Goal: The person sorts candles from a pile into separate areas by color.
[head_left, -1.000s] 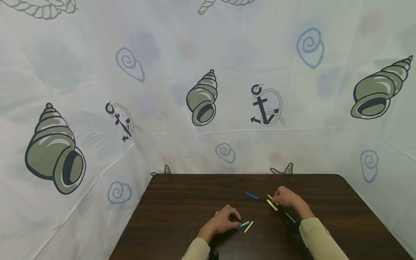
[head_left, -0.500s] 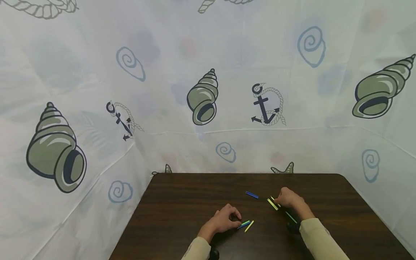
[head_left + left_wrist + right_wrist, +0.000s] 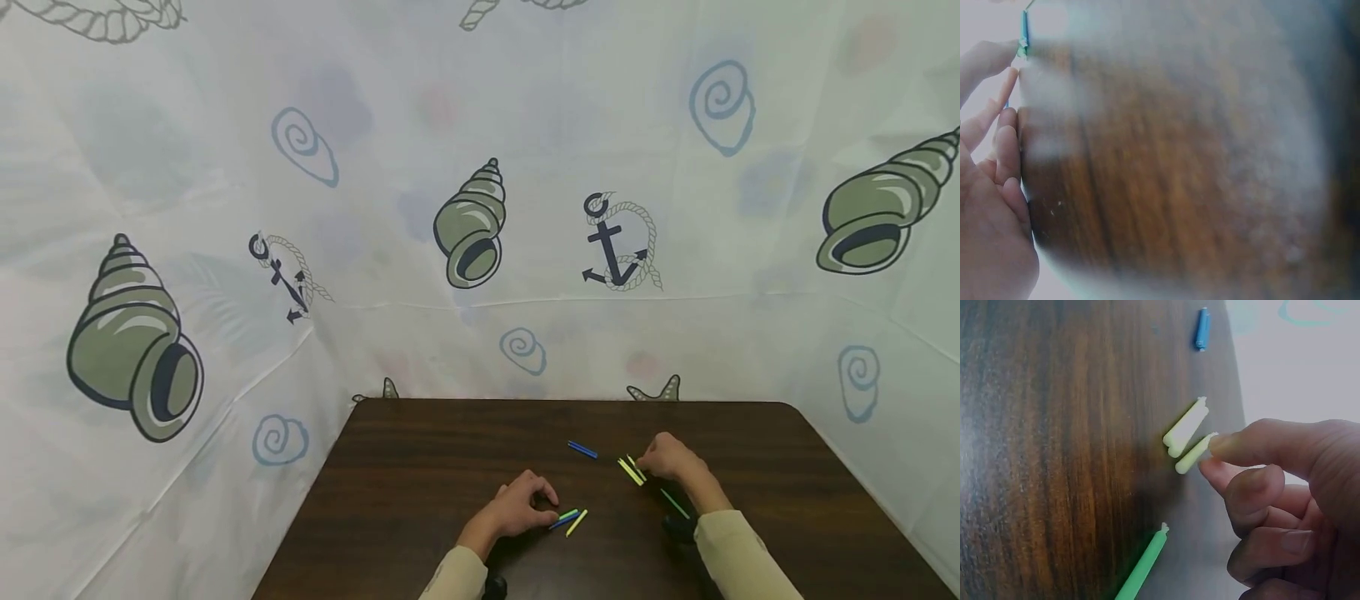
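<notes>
My right hand [image 3: 670,458] pinches one end of a thin yellow candle [image 3: 1194,456] between thumb and forefinger, its other fingers curled. Just to its left, in the head view, lies a pair of yellow candles [image 3: 630,472], nearly parallel to it. A green candle [image 3: 1143,565] lies under the right wrist. My left hand [image 3: 513,506] rests on the table with loosely bent fingers, a gap between thumb and forefinger. Its thumb tip is right at the ends of a green candle [image 3: 568,514] and a blue candle [image 3: 1024,25]. Beside these lies another yellow candle [image 3: 577,522].
Two blue candles [image 3: 582,450] lie side by side farther back on the dark wooden table [image 3: 435,442]. A white cloth [image 3: 375,250] printed with shells and anchors hangs behind the table and at its sides.
My right hand has shifted the pinched yellow candle slightly rightward and nearer to me, alongside the yellow pair. The left hand has stayed in place. The head view has drifted slightly.
</notes>
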`<state>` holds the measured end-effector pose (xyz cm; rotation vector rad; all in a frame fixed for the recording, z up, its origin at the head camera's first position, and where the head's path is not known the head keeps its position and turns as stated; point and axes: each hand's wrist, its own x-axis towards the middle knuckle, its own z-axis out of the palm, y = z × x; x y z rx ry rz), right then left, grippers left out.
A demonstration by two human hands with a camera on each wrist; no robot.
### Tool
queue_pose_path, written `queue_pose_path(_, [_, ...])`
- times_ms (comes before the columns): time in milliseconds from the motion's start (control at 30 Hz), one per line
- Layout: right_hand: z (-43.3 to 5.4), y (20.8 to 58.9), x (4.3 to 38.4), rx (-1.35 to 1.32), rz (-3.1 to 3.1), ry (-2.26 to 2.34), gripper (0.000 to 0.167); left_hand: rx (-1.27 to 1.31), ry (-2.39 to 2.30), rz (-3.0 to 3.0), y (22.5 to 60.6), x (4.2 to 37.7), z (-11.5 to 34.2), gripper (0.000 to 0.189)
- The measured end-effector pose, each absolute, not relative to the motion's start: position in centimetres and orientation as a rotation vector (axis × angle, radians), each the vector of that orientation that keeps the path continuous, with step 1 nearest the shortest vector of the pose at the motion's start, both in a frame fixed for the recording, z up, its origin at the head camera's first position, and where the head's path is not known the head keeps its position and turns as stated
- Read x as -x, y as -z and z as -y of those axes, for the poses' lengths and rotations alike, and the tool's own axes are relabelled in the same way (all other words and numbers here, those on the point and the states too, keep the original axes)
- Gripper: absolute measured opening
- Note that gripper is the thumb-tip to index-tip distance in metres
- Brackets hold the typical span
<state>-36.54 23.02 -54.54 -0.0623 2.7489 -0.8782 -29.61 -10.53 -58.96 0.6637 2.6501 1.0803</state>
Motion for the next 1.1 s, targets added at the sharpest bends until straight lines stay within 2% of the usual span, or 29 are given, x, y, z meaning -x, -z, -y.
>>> queue_pose_path(167, [-23.2, 54.4, 36.2, 0.047, -2.778, 0.916, 0.024, -0.635, -1.062, -2.648, 58.4, 29.4, 10.2, 0.009])
queue_pose_path(333, [-22.6, 55.0, 36.0, 0.097, -2.783, 0.983, 0.028, -0.616, -1.052, -2.651, 58.4, 29.5, 10.1, 0.009])
queue_pose_path(433, [-21.4, 55.2, 35.6, 0.229, -2.791, 1.051, 0.023, -0.618, -1.069, -2.654, 59.0, 29.8, 10.2, 0.009])
queue_pose_path(567, [-19.3, 55.2, 34.7, 0.588, -2.684, 1.093, 0.012, -0.615, -1.095, -2.657, 60.0, 30.2, 10.3, 0.010])
queue_pose_path(733, [-16.2, 54.8, 33.0, 0.905, -2.461, 1.039, 0.008, -0.640, -1.120, -2.645, 60.8, 30.5, 10.4, 0.011])
queue_pose_path(867, [-14.0, 54.4, 32.1, 0.946, -2.488, 0.920, 0.009, -0.623, -1.112, -2.650, 60.7, 30.5, 10.5, 0.014])
queue_pose_path(1100, [-12.6, 54.5, 31.2, 0.853, -2.648, 0.688, 0.011, -0.608, -1.113, -2.648, 60.0, 30.0, 10.4, 0.015])
